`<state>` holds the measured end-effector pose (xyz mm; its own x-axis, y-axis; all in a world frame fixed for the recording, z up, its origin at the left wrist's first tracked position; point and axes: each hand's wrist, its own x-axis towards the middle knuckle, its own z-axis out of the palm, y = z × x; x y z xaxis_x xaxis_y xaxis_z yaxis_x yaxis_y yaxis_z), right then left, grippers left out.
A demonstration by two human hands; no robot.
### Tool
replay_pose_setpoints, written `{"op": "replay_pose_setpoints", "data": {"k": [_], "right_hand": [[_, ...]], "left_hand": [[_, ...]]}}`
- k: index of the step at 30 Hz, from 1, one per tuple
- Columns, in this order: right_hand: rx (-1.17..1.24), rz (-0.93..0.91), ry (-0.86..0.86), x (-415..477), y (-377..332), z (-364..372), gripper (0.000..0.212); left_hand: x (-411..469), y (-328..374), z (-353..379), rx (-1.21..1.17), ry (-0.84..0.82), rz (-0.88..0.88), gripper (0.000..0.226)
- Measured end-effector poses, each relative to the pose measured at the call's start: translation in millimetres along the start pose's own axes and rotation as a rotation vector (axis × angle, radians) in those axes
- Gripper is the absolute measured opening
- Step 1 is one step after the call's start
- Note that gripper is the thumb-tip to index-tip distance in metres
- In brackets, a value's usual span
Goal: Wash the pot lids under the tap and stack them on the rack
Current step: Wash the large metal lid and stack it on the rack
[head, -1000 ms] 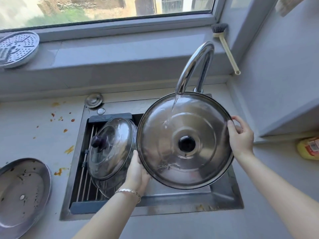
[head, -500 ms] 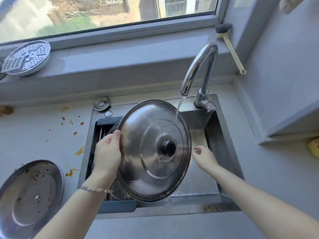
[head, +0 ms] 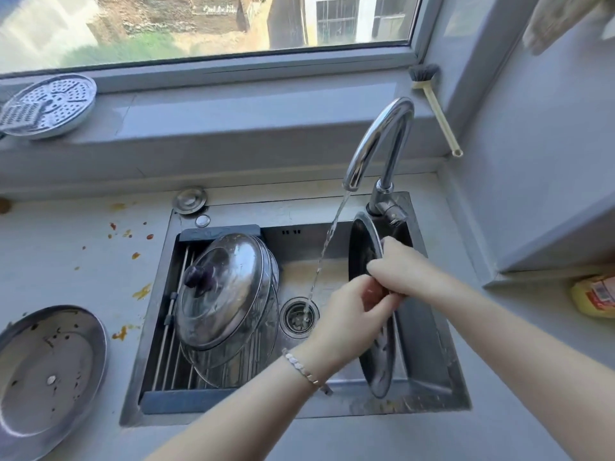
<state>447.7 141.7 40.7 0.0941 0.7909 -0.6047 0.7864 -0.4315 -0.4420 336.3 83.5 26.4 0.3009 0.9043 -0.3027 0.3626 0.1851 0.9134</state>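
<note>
Countertop (head: 83,261) is carrying the whole job, its left part spattered with orange scraps, and the sink (head: 429,331) is sitting sunk into its middle. One sink, one tap (head: 376,141), one stream of water, which is falling clear of everything and straight into the drain (head: 298,317); nothing is being rinsed just now.

Along the sink's left edge the rack (head: 173,327) is bridging the basin, presumably so washed pieces can drip into it. Stacked lids (head: 226,294) are leaning there, tilted toward the sink's left edge with a dark knob facing up; two show clearly and further rims peek out beneath, so I am counting at least three.

At the sink's right wall one large lid (head: 379,357) is standing nearly on edge. Both hands are closing on it near its middle: the left hand (head: 346,324) is curling its fingers around it from the drain side, the right hand (head: 399,274) is gripping over its rim from above. Likely it is being turned so its other face can meet the water.

At the countertop's left edge one soiled round tray (head: 43,377) is waiting, apparently unwashed. On the sill, one perforated steamer plate (head: 50,104) at the left corner and one brush (head: 432,101) leaning in the right corner.
</note>
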Motion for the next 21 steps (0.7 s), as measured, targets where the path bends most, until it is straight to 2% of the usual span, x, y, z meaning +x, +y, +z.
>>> {"op": "replay_pose_setpoints", "data": {"k": [1,3,5,7,9,11,13,14,17,21], "right_hand": [[-0.026,-0.027,0.062,-1,8,-3,0.015],[0.027,-0.068,0.118,-1,26,-10,0.009],[0.14,-0.082,0.137,-4,39,-22,0.016],[0.346,-0.036,0.178,-5,51,-38,0.026],[0.585,0.066,0.179,-3,66,-52,0.029],[0.795,0.141,0.117,-1,82,-59,0.025],[0.947,0.193,0.022,3,93,-55,0.021],[1.007,0.217,-0.03,6,99,-49,0.022],[1.153,0.303,-0.175,11,110,-12,0.025],[1.29,0.299,-0.376,21,115,52,0.027]], "left_hand": [[1,-4,-3,-0.001,-0.033,0.004,0.012],[4,-20,-14,0.003,0.02,-0.053,0.012],[9,-40,-28,-0.007,0.158,-0.22,0.016],[12,-61,-39,0.005,0.211,-0.446,0.019],[12,-78,-46,-0.171,0.243,-0.658,0.022],[9,-83,-53,-0.373,0.235,-0.786,0.037],[9,-90,-60,-0.508,0.18,-0.757,0.058],[10,-88,-64,-0.552,0.204,-0.722,0.063],[9,-63,-80,-0.592,0.37,-0.531,0.043],[-2,-37,-107,-0.328,0.484,-0.312,0.035]]}}
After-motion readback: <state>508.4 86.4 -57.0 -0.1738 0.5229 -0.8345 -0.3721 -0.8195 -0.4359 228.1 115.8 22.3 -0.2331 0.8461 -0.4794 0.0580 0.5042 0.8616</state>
